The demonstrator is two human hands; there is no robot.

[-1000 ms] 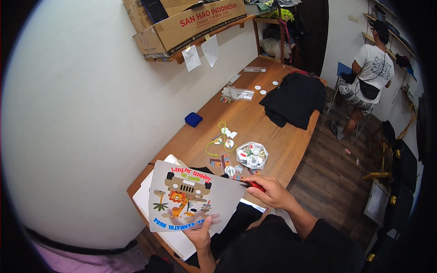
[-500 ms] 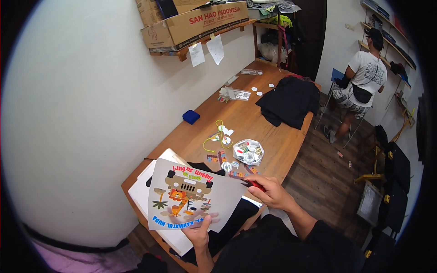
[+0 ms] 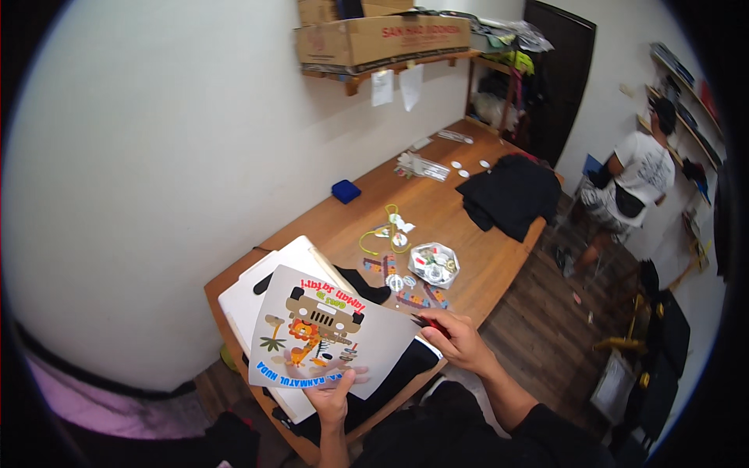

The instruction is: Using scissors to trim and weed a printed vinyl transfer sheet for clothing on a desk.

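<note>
Pinching the near edge of a translucent film sheet [image 3: 324, 324] printed with a colourful jeep-and-animals design, the left hand [image 3: 331, 399] has its thumb on top and its other fingers beneath, showing faintly through. The right hand [image 3: 460, 339] has its fingers curled closed around a red-and-black handheld tool [image 3: 437, 326], probably scissors, its dark tip at the sheet's right corner; whether the blades are parted, I cannot tell. The sheet spans between both sets of fingers. Since the earlier pictures the view has swung, and more of the flat white box [image 3: 292, 253] shows beyond the left fingers, yet both holds match, so the work in hand seems barely advanced. Past the right fingers, a clear faceted bowl [image 3: 441, 283] sits on the brown wooden surface [image 3: 491, 257]; farther out lies black fabric [image 3: 511, 195].
</note>
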